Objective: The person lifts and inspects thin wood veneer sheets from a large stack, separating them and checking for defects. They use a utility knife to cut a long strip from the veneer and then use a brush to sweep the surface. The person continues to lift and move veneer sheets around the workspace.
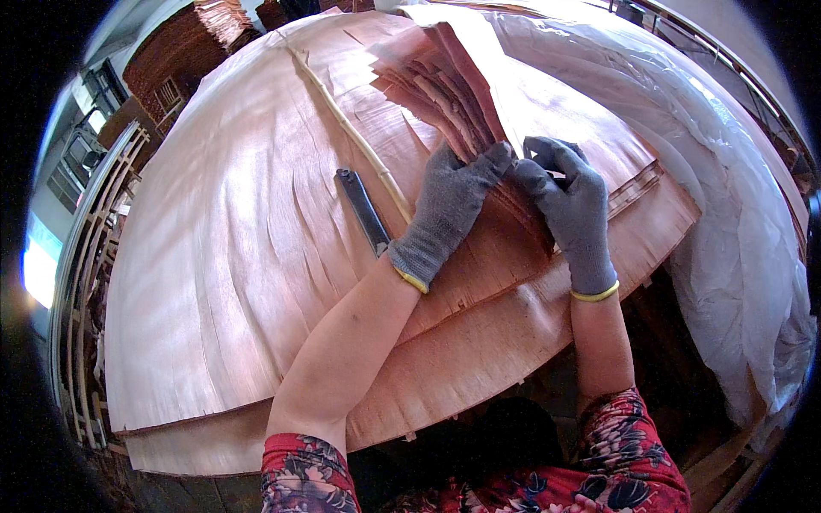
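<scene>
A bundle of thin reddish-brown wood veneer strips (445,94) fans out away from me, standing tilted over the veneer sheets. My left hand (453,197), in a grey knit glove with a yellow cuff, is closed around the bundle's near part. Close beside it, my right hand (569,192), gloved the same way, has its fingers bent and its thumb tip near the left thumb at the bundle's edge. What its fingertips pinch is hidden. Below both hands, more reddish veneer (513,227) slopes down onto the stack.
Broad pale-pink veneer sheets (214,256) lie stacked before me. On them rest a long thin pale stick (346,124) and a dark narrow tool (363,211). Translucent plastic sheeting (718,171) drapes the right side. Piled veneer (184,60) stands far left, by a slatted rack (85,282).
</scene>
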A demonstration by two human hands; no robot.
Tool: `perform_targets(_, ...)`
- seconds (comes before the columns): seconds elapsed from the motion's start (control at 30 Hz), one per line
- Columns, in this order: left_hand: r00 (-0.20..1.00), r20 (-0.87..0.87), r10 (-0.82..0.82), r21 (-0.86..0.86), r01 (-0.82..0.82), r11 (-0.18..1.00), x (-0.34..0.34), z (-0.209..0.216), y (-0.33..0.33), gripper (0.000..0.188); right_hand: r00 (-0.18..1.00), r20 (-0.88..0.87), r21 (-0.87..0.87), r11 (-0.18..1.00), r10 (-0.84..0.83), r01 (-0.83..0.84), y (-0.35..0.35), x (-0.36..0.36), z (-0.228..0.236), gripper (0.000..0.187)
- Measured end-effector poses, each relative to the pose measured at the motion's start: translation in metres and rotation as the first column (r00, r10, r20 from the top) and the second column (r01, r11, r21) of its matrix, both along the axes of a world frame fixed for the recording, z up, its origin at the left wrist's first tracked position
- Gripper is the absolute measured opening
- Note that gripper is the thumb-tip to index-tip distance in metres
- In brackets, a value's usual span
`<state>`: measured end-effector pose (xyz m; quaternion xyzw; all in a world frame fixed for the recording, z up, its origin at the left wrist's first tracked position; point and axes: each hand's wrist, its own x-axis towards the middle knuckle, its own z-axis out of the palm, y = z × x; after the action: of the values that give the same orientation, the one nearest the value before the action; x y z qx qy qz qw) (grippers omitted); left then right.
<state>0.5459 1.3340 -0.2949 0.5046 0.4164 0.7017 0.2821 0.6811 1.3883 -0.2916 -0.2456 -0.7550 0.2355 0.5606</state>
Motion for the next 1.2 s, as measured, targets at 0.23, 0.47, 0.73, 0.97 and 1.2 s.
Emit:
perform_targets(0.23,0.997,-0.079,0.004,-0.006,-0.005,1.0,-0.003,-0.004,0.002,0.025,1.0,0.02,-0.072,0.997,-0.006,0.007,-0.001,0.002,0.003,0.023)
perform_targets(0.47,0.967,-0.213,0.136,-0.107,-0.162,0.981,0.0,0.003,0.0,0.022,0.979,0.107,0.132,0.978,-0.175,0.16,0.004,0.007,-0.001,0.013)
perform_targets(0.73,0.987,-0.055,0.148,-0.011,-0.149,0.989,0.0,-0.002,0.002,0.02,0.938,-0.18,0.52,0.78,-0.297,0.347,-0.003,0.003,0.007,0.027)
perform_targets(0.97,0.994,-0.083,0.065,0.012,-0.065,0.998,0.001,-0.004,0.004,0.026,1.0,0.006,0.07,0.997,-0.015,0.015,0.001,-0.003,-0.004,0.024)
perform_targets(1.2,0.996,-0.079,0.047,0.001,-0.047,0.999,0.0,-0.003,0.002,0.026,0.998,-0.041,-0.113,0.993,0.041,-0.045,-0.002,-0.002,0.0,0.02)
